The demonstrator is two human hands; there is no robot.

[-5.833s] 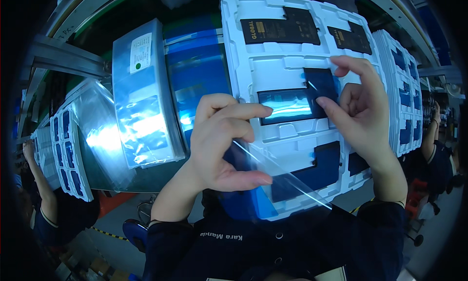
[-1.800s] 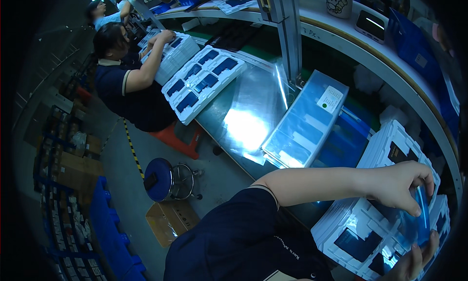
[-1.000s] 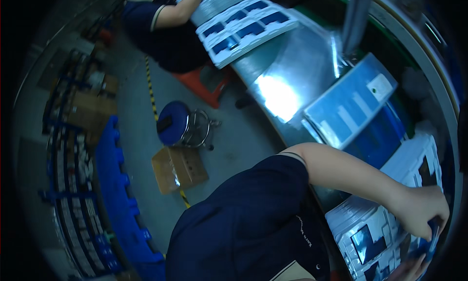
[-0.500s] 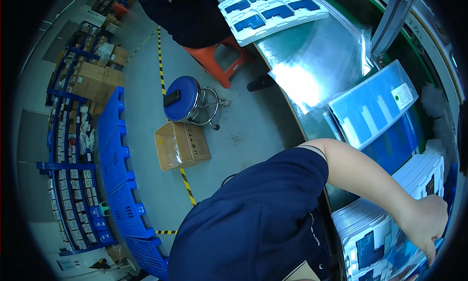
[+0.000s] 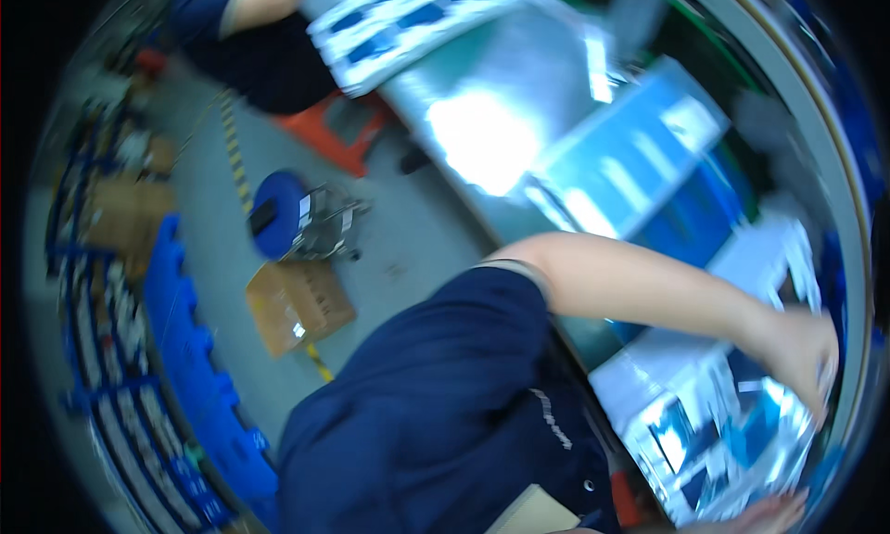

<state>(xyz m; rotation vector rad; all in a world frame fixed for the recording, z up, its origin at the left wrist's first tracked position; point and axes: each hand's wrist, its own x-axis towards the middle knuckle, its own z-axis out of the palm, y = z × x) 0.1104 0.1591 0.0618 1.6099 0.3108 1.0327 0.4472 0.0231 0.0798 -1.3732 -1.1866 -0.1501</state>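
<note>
My left hand [image 5: 802, 360] is curled closed at the far edge of the tray stack, its fingers blurred, apparently gripping shiny clear plastic film [image 5: 756, 423]. That crinkled film lies over the white trays [image 5: 640, 386], which have dark blue rectangular pieces in their pockets. Close to the near end of the same stack, my right hand [image 5: 769, 514] shows at the lower edge with fingers stretched out. Its palm and wrist are partly cut off by the frame.
Beyond the stack lies a blue film-covered pack [image 5: 640, 154] with a white label. Clear sheets [image 5: 491, 135] glare on the green table. A co-worker [image 5: 250, 52] sits by another white tray [image 5: 408, 24]. A blue stool [image 5: 281, 214] and an open carton [image 5: 298, 304] stand on the floor.
The whole view has shifted and blurred. My left hand has risen slightly from the trays, and crinkled film now shines across them. More of my right hand has come into view.
</note>
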